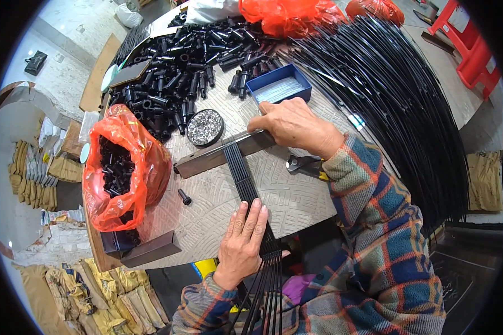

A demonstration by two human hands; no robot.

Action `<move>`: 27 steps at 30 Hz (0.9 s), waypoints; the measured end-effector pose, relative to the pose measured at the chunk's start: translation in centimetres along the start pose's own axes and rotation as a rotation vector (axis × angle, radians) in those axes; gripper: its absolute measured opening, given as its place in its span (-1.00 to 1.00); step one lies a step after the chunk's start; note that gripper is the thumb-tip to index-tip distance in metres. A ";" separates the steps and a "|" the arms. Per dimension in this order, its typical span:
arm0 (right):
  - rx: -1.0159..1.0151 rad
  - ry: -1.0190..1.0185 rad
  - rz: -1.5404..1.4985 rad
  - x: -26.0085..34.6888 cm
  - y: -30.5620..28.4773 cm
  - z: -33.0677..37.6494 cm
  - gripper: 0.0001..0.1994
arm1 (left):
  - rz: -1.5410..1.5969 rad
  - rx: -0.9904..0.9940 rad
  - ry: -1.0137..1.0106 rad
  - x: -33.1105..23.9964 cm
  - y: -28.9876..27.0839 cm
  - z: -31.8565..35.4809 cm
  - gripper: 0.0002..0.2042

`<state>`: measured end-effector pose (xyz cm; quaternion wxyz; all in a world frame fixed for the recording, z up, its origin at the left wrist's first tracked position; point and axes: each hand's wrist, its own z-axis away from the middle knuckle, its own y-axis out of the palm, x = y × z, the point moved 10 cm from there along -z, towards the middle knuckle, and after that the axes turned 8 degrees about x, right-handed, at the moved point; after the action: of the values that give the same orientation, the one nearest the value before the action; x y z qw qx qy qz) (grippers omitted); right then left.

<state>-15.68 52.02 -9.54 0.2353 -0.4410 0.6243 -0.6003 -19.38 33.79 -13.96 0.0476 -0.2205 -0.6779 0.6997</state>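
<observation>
My left hand (241, 243) lies over a row of thin black rods (241, 181), fingers stretched along them and a thumb tip showing at the far side of the bundle. The rods run from the table's front edge up to a long dark metal bar (201, 161), where their ends meet it. At the bar's right end is my right hand (296, 127), its fingers curled down over the metal; the fingertips are partly hidden. Beside my right wrist lie pliers (304, 163) with a black and yellow handle. A round tin of small shiny metal pieces (205, 127) stands behind the bar.
Black tubular parts (167, 84) are heaped at the back left. A blue box (279, 84) holds thin clear strips. On the left stands a red plastic bag (126, 167) of small black pieces, with a single black part (184, 196) nearby. Long black rods (391, 106) cover the right side.
</observation>
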 end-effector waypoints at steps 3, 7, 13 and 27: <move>0.016 0.006 -0.029 -0.3 0.4 0.0 -0.74 | 0.030 -0.007 0.003 0.0 0.0 0.0 -0.19; 0.010 0.037 -0.001 -0.9 0.4 0.1 -0.74 | 0.028 -0.006 0.010 -0.1 0.0 -0.1 -0.19; 0.024 0.007 -0.022 -0.2 0.8 -0.3 -0.75 | 0.009 0.009 0.009 -0.1 0.2 0.0 -0.19; -0.099 -0.128 -0.042 1.5 1.7 -2.4 -0.87 | -0.002 0.010 -0.020 0.8 -0.2 0.4 -0.19</move>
<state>-18.84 51.92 -10.40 0.2400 -0.5027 0.6273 -0.5442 -20.33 33.74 -13.98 0.0425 -0.2127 -0.6752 0.7051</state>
